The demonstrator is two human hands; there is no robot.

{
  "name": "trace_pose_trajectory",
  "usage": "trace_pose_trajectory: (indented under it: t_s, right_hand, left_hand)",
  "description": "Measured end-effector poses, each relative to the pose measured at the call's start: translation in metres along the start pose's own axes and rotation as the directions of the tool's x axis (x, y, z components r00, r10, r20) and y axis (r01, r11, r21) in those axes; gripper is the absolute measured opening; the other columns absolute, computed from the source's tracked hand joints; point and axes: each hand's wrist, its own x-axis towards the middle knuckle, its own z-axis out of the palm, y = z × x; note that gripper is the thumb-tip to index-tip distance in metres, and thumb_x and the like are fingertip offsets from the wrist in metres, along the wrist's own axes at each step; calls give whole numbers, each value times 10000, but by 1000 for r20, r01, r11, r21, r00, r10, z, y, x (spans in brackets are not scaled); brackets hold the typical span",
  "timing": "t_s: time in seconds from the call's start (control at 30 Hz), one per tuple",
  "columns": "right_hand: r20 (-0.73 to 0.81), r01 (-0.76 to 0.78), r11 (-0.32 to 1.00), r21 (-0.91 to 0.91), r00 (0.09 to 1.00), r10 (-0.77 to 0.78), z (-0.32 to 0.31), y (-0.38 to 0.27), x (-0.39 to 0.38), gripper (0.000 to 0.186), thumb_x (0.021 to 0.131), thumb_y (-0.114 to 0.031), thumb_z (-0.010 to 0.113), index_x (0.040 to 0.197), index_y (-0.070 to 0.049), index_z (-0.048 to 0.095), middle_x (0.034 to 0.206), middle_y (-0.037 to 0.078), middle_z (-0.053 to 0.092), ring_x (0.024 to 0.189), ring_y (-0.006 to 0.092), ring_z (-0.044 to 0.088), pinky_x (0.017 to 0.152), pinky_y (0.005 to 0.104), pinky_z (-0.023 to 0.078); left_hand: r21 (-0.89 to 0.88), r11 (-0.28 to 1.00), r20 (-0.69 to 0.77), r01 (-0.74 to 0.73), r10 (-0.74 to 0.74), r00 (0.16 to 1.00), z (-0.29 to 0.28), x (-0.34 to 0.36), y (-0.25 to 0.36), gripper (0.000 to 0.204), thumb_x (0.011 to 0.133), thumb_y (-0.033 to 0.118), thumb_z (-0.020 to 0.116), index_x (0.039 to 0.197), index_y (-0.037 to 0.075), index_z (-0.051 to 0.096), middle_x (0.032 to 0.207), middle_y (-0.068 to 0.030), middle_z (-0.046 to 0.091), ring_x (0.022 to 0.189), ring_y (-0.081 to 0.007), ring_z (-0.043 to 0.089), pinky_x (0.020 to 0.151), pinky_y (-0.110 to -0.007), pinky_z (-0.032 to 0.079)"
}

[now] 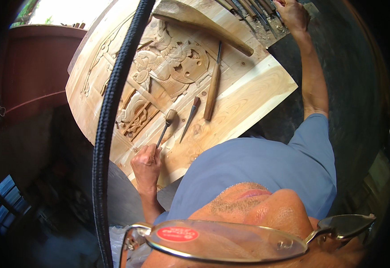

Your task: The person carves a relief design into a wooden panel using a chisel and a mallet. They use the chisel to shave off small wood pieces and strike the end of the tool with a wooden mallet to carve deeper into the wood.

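Left hand [146, 161] fingers wrapped on chisel [165, 126]; right hand [293, 13] among tools [248, 9], fingers unclear.
Risk: unwatched chisel could slip, gouging panel [168, 67] relief.

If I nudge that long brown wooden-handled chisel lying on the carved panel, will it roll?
Probably: the long brown wooden-handled chisel looks round-handled and lies loose on the pale carved wooden panel. Likely stiff and handle-heavy; its slim dark blade looks sharp.
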Motion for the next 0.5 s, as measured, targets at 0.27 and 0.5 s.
trace_pose_trajectory:
  t_s: [0.27,0.5]
  right_hand:
    - [66,68,995,77,995,-73,12,-15,-28,205,897,-297,741,941,-120,834,856,153,782,798,343,774,741,454,595]
    - [206,169,984,59,962,-178,40,-5,-36,220,978,-366,728,1043,-172,808,918,52,801,863,289,781,747,427,606]
  left_hand:
    - [-75,996,49,-40,43,998,6,5,-8,110,850,118,809,873,59,719,815,-148,705,737,-366,701,655,-460,551]
    - [-4,999,47,-38,38,998,3,5,2,145,820,168,848,863,78,743,818,-127,721,715,-345,707,628,-441,544]
